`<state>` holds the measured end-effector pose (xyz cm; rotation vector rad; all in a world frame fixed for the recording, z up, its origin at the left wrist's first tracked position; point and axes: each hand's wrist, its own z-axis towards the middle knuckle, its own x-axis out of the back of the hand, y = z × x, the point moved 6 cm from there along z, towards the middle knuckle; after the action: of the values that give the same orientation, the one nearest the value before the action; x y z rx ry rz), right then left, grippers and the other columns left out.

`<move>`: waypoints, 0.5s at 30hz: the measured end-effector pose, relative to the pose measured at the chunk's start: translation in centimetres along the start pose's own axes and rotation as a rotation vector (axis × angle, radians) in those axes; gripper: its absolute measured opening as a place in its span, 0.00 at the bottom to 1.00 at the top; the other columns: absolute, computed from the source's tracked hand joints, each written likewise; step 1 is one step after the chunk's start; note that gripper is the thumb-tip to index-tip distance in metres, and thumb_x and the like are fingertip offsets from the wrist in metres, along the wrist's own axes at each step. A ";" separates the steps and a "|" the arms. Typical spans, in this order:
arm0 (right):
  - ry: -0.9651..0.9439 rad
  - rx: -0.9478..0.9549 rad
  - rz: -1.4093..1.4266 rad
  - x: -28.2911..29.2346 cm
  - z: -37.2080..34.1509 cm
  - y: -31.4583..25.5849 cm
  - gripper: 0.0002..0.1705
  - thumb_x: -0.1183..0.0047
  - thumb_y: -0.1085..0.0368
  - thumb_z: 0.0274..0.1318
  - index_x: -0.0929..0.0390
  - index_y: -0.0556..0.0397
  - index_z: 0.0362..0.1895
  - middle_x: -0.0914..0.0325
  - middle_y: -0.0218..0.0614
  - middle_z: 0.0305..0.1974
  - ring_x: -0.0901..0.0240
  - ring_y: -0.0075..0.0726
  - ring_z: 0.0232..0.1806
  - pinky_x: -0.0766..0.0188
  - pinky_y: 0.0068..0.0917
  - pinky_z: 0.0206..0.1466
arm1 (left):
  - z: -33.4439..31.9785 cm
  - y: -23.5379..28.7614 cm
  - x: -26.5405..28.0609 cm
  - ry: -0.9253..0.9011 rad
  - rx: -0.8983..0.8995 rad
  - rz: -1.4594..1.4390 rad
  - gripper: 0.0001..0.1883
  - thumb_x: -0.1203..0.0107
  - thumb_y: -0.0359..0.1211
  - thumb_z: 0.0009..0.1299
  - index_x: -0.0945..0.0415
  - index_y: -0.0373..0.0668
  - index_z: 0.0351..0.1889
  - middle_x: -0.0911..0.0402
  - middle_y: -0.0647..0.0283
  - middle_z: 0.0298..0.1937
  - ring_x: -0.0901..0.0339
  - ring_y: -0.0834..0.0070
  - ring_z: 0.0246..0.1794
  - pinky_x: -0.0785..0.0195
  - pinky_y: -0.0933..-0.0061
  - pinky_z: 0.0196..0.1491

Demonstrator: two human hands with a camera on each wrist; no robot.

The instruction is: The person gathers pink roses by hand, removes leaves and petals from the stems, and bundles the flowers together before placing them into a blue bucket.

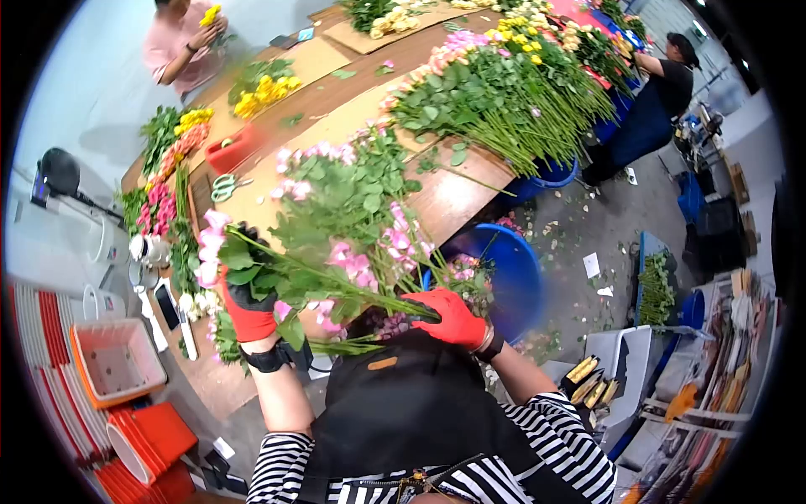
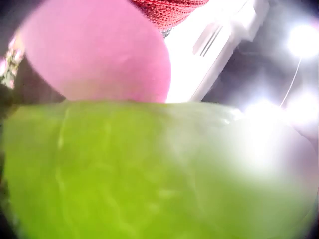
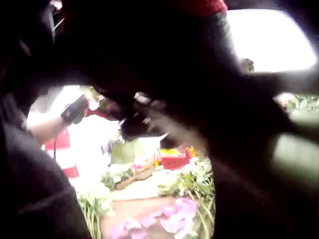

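Stems (image 1: 382, 300) between left hand (image 1: 249, 317) and right hand (image 1: 453, 317)

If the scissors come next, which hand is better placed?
Probably the left hand: it is nearer the scissors, while the right hand grips the bunched flower stems.

At the worktop (image 1: 453, 200), the left hand (image 1: 249, 312) is partly hidden by rose leaves (image 1: 237, 254); beyond the worktop, a pink-shirted person (image 1: 172, 49) is cut off.

Bucket (image 1: 519, 281) right of held flowers (image 1: 337, 280), scissors (image 1: 233, 186) beyond
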<state>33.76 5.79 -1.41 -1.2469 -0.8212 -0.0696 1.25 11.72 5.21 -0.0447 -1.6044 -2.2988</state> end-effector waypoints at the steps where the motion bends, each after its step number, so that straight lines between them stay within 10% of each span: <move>1: 0.063 0.008 -0.121 0.7 -0.5 0.2 0.32 0.39 0.59 0.49 0.28 0.47 0.61 0.22 0.41 0.45 0.27 0.49 0.47 0.34 0.40 0.53 | -0.2 -0.7 -1.6 -0.029 -0.001 0.039 0.22 0.52 0.32 0.71 0.32 0.38 0.63 0.24 0.60 0.58 0.23 0.72 0.50 0.30 0.72 0.54; 3: 0.183 0.024 -0.366 2.5 -1.1 0.6 0.31 0.40 0.59 0.49 0.28 0.48 0.61 0.23 0.40 0.44 0.29 0.48 0.47 0.36 0.41 0.53 | -2.1 -5.8 -6.6 -0.022 0.711 -0.966 0.25 0.45 0.29 0.66 0.32 0.36 0.63 0.24 0.60 0.58 0.25 0.73 0.53 0.31 0.73 0.55; 11: 0.571 -0.379 0.098 9.5 -3.1 11.3 0.28 0.39 0.66 0.49 0.26 0.52 0.57 0.21 0.46 0.45 0.25 0.52 0.48 0.31 0.39 0.54 | -6.2 -3.3 -20.8 -0.659 0.697 -0.389 0.29 0.38 0.30 0.65 0.33 0.36 0.64 0.24 0.62 0.57 0.28 0.74 0.55 0.35 0.72 0.58; 15: 0.679 -0.562 0.367 15.9 -1.7 17.5 0.26 0.39 0.70 0.49 0.25 0.54 0.56 0.20 0.38 0.31 0.25 0.26 0.28 0.29 0.27 0.33 | -7.7 -5.5 -20.0 -0.532 0.880 -0.463 0.25 0.40 0.30 0.66 0.30 0.35 0.61 0.23 0.61 0.56 0.27 0.73 0.56 0.35 0.72 0.59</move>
<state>54.32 16.54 -6.40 -1.7385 0.0379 -0.4240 19.79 11.38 -6.85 -0.0813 -3.0407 -1.7012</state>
